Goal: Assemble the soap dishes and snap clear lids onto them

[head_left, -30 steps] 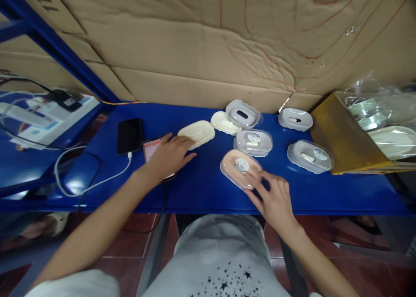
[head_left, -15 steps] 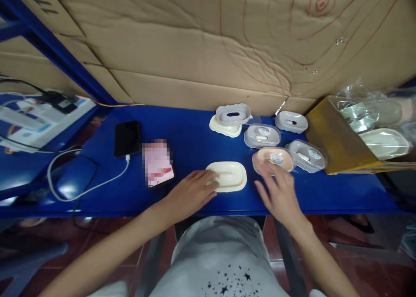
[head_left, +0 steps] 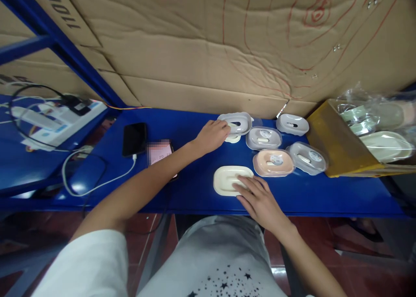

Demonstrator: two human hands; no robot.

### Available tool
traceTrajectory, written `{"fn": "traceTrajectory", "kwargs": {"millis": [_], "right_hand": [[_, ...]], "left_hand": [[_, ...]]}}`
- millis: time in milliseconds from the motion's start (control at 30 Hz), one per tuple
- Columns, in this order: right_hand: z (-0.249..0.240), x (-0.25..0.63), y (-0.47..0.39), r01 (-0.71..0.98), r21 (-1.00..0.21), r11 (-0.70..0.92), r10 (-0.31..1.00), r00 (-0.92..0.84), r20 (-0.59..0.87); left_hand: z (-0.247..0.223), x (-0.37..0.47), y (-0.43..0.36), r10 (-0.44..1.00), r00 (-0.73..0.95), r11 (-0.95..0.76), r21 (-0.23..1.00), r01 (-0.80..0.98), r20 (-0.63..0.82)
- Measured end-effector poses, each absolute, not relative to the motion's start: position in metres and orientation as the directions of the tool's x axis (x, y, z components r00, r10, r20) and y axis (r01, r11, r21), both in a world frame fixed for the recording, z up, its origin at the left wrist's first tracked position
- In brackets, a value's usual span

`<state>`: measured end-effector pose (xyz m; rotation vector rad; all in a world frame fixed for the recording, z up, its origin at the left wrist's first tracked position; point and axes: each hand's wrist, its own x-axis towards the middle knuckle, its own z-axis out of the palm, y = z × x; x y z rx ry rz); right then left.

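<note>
At the back middle of the blue table, my left hand [head_left: 212, 137] has its fingers closed on the left rim of a grey oval soap dish [head_left: 244, 120] with a dark slot. That dish rests partly over a cream oval piece [head_left: 233, 139], which shows only at its front edge. My right hand [head_left: 258, 199] is open, its fingers stretched over the right part of a shallow cream oval tray [head_left: 224, 180] near the table's front edge. Just beyond it sits a peach dish under a clear lid [head_left: 268, 167].
Lidded grey dishes [head_left: 263, 137] [head_left: 307, 157] and an open grey dish [head_left: 292, 124] stand on the right. Beside them is a cardboard box [head_left: 328, 145] of plastic-wrapped pieces. Two phones, a black one [head_left: 134, 139] and a lit one [head_left: 157, 152], lie left, near a white cable [head_left: 97, 192].
My left hand has left the cream tray and moved up to the grey dish at the back. My right hand has moved left from the peach dish onto the cream tray.
</note>
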<state>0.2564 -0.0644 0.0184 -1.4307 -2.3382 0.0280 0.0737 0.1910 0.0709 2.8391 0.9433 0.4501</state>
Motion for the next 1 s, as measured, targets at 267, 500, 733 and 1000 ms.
{"fn": "traceTrajectory", "kwargs": {"millis": [267, 500, 733, 1000], "right_hand": [[0.019, 0.265, -0.056, 0.837, -0.368, 0.405, 0.886, -0.262, 0.382], [0.012, 0.263, -0.057, 0.845, -0.339, 0.413, 0.802, -0.161, 0.575], [0.029, 0.281, -0.063, 0.811, -0.204, 0.548, 0.721, -0.334, 0.607], [0.025, 0.274, -0.064, 0.864, -0.350, 0.361, 0.861, -0.165, 0.481]], "left_hand": [[0.078, 0.006, 0.098, 0.697, 0.665, -0.641, 0.648, 0.412, 0.266], [0.075, -0.014, 0.024, 0.788, 0.549, -0.511, 0.794, 0.329, 0.279], [0.088, -0.001, 0.025, 0.793, 0.594, 0.134, 0.990, 0.052, -0.138], [0.053, 0.006, 0.028, 0.838, 0.534, -0.316, 0.897, 0.308, 0.112]]}}
